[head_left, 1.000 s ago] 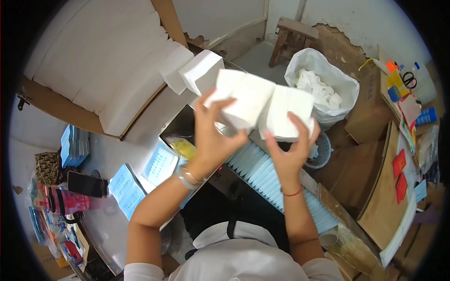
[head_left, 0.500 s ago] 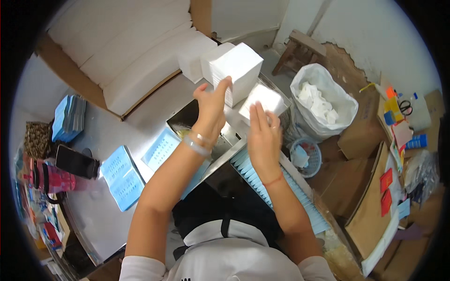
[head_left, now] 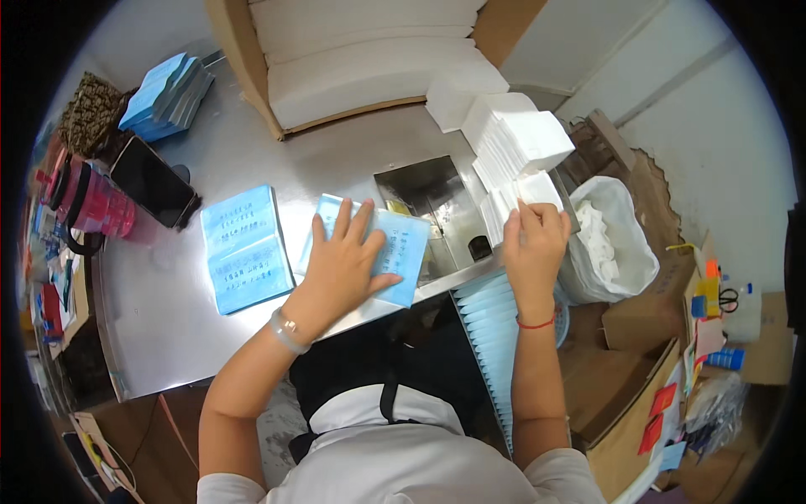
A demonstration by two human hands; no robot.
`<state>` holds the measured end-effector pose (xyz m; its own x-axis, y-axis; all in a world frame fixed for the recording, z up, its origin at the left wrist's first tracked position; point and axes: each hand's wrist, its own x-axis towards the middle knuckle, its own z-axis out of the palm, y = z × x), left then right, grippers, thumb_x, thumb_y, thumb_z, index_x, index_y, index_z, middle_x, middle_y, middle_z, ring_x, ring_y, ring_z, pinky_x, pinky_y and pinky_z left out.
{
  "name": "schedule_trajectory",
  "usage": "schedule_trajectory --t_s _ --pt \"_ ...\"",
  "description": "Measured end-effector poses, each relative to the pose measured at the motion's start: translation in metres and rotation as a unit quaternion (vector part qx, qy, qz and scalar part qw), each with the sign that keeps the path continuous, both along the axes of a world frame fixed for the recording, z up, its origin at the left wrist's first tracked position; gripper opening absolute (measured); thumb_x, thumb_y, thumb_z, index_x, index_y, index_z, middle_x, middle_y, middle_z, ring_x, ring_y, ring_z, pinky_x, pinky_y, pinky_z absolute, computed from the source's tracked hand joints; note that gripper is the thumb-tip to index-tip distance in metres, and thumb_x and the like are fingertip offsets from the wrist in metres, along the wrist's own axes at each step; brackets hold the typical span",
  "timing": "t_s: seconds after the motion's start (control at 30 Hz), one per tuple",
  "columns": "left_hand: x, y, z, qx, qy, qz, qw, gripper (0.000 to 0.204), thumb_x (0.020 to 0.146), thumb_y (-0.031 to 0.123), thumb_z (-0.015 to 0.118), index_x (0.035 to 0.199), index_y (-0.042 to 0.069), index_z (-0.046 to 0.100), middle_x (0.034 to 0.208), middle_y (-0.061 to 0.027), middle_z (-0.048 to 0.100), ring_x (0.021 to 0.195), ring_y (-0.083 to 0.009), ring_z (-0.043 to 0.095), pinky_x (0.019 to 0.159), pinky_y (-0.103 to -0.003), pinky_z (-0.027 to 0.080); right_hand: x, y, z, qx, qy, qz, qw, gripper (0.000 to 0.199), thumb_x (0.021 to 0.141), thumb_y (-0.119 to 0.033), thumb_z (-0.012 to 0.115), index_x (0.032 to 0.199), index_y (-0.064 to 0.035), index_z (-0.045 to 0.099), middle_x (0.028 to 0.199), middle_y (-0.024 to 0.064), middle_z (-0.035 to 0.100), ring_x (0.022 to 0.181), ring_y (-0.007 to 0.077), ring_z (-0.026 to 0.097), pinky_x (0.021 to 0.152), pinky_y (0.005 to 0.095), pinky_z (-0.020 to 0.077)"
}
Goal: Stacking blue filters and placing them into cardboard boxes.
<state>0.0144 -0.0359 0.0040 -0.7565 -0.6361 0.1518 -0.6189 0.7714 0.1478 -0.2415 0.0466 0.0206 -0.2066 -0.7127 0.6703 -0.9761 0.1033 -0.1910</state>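
Resting L hand (head_left: 344, 256) spread flat, unclenched, on blue packet (head_left: 407, 256). Prob. light, soft, slick; best taken by side edges. Points approx. L–R along long axis, tipping bodyward at R end. Lies on metal table (head_left: 168, 336) nr. front edge. Bunching R hand (head_left: 536, 252) at white tissue stack (head_left: 539, 188); can't tell if gripping.

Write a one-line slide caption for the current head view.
Left hand spread on a blue packet, right hand at white folded paper, over a metal table.

The left grip (head_left: 344, 262) partly hides the blue packet (head_left: 403, 250) (lower left).
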Motion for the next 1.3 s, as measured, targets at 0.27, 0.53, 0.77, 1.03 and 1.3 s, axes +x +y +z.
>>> schedule_trajectory --t_s 0.27,0.53,0.77,1.03,1.3 --pt "0.019 0.035 -0.004 0.064 0.066 0.063 0.994 0.053 0.074 0.038 0.076 0.113 0.006 0.058 0.134 -0.0263 0.049 0.071 -0.0254 0.062 0.061 -0.032 0.049 -0.006 0.009 0.006 0.037 -0.126 0.013 0.991 0.024 0.084 -0.004 0.062 0.105 0.0037 0.069 0.09 0.0096 0.057 0.089 0.0282 0.055 0.089 0.04 0.0418" --pt "0.006 0.052 -0.003 0.078 0.095 0.066 0.99 0.05 0.073 0.021 0.072 0.117 0.004 0.057 0.131 -0.0268 0.05 0.081 -0.0282 0.062 0.068 -0.037 0.049 -0.001 0.011 0.008 0.017 0.068 0.041 0.997 0.037 0.079 -0.002 0.063 0.116 -0.0016 0.065 0.11 0.0116 0.063 0.105 0.034 0.055 0.099 0.0492 0.038" --pt "0.018 0.03 -0.008 0.192 0.17 0.027 0.966 0.057 0.073 0.003 0.066 0.128 0.003 0.053 0.14 -0.0242 0.043 0.1 -0.0356 0.06 0.083 -0.042 0.05 0.092 0.005 -0.027 0.158 0.005 0.256 0.954 0.032 0.083 -0.008 0.057 0.113 -0.0037 0.066 0.106 0.0177 0.064 0.098 0.0321 0.064 0.102 0.0569 0.0409" --pt "0.042 0.031 0.007 0.452 0.236 0.058 0.858 0.048 0.086 0.007 0.065 0.133 0.012 0.056 0.148 -0.0225 0.039 0.11 -0.0357 0.06 0.088 -0.044 0.052 0.047 -0.035 -0.029 0.191 -0.009 0.161 0.968 0.011 0.085 -0.008 0.062 0.092 -0.0017 0.067 0.077 0.0144 0.064 0.072 0.0342 0.063 0.082 0.0418 0.0533" --pt "0.111 0.012 -0.016 -0.093 -0.06 0.268 0.957 0.063 0.087 0.026 0.068 0.145 0.018 0.044 0.15 -0.0164 0.038 0.133 -0.0395 0.036 0.105 -0.058 0.029 0.008 0.003 -0.006 0.063 0.062 -0.038 0.995 0.02 0.089 -0.01 0.063 0.106 -0.0003 0.069 0.103 0.0109 0.064 0.094 0.029 0.059 0.103 0.0547 0.0375"
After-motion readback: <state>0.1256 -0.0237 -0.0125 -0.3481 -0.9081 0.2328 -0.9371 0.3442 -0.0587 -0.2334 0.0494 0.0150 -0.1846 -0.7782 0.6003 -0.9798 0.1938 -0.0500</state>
